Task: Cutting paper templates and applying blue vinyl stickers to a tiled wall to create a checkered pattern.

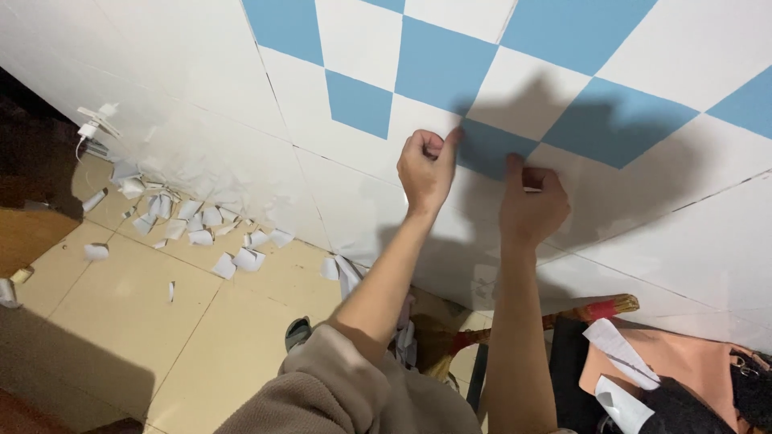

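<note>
Both my hands are raised against a white tiled wall (pixel 201 88) patterned with blue diamonds. My left hand (pixel 426 165) is curled into a fist, its thumb pressed on the left corner of a blue diamond sticker (pixel 492 149). My right hand (pixel 531 205) sits just below that diamond, fingers closed and pinching a thin white strip (pixel 532 190) at the sticker's lower edge. Both hands cast a dark shadow across the wall to the right. A beige sleeve covers my left upper arm.
Several curled white paper scraps (pixel 201 233) litter the beige floor tiles (pixel 121 313) along the wall's base. A white plug with cable (pixel 88 128) hangs at the left. A broom handle with a red band (pixel 599 308), peach cloth (pixel 691 358) and a sandal (pixel 297 331) lie below.
</note>
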